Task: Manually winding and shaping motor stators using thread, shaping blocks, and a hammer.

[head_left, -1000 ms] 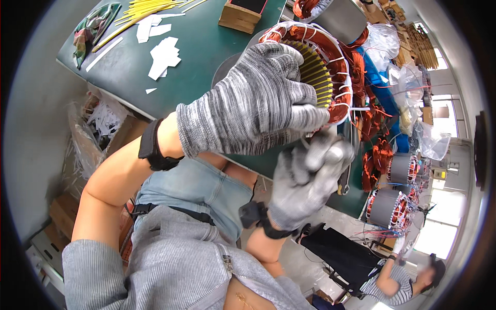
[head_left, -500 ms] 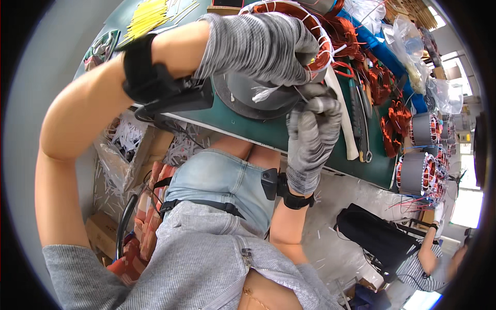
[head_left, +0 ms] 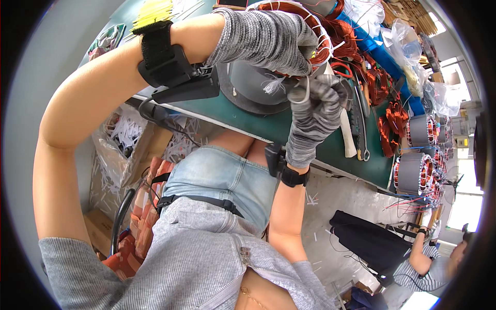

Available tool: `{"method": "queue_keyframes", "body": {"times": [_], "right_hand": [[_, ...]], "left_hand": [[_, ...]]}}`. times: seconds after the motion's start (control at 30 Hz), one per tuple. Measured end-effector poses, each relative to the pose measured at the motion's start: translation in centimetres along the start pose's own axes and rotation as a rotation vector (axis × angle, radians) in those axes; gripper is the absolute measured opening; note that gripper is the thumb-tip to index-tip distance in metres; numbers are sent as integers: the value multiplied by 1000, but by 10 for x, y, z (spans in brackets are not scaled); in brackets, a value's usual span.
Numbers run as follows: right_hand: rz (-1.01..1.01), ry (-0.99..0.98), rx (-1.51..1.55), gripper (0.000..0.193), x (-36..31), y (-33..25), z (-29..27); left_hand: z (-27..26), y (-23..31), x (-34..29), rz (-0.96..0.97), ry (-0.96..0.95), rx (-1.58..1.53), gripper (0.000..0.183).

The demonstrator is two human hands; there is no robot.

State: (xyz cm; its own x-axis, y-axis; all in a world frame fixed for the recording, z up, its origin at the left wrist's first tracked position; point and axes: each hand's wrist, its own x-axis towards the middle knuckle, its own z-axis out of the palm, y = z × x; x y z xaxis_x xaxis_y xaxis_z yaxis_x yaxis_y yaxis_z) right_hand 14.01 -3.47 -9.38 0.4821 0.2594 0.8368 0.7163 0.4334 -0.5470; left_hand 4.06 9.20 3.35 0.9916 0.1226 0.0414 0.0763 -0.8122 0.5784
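Note:
A grey cylindrical motor stator (head_left: 253, 85) stands on the green table, its copper winding (head_left: 324, 45) bound with white lacing cord. My left hand (head_left: 271, 44), in a grey striped knitted glove, reaches over the stator. Its fingers are closed at the winding's near edge, and whatever they pinch is hidden. Just right of them is my gloved right hand (head_left: 318, 111), with curled fingers gripping a white cord (head_left: 308, 92) that bends in a loop beside the thumb. A frayed tuft of white cord (head_left: 273, 87) hangs against the stator's grey side.
Right of the stator lie a pale wooden handle (head_left: 347, 137), a wrench (head_left: 365, 150) and red-handled pliers (head_left: 341, 67). Copper coils (head_left: 395, 119) and wound stators (head_left: 413, 173) sit farther right. Yellow strips (head_left: 152, 14) lie at far left. Another person (head_left: 423, 263) works at lower right.
My right hand has turned and shifted slightly, and the white cord now shows as a loop by its thumb. My left hand stays at the winding's edge.

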Motion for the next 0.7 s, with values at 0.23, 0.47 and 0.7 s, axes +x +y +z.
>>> {"method": "queue_keyframes", "body": {"times": [0.23,0.47,0.7], "right_hand": [[-227,-230,-319,34,6,0,-11],[-293,-292,-368,32,6,-4,-6],[857,168,1075,28,-12,-61,-59]], "left_hand": [[2,-12,-20,-142,173,21,22],[2,-5,-16,-53,105,-36,21],[-10,12,-27,95,64,-134,21]]}}
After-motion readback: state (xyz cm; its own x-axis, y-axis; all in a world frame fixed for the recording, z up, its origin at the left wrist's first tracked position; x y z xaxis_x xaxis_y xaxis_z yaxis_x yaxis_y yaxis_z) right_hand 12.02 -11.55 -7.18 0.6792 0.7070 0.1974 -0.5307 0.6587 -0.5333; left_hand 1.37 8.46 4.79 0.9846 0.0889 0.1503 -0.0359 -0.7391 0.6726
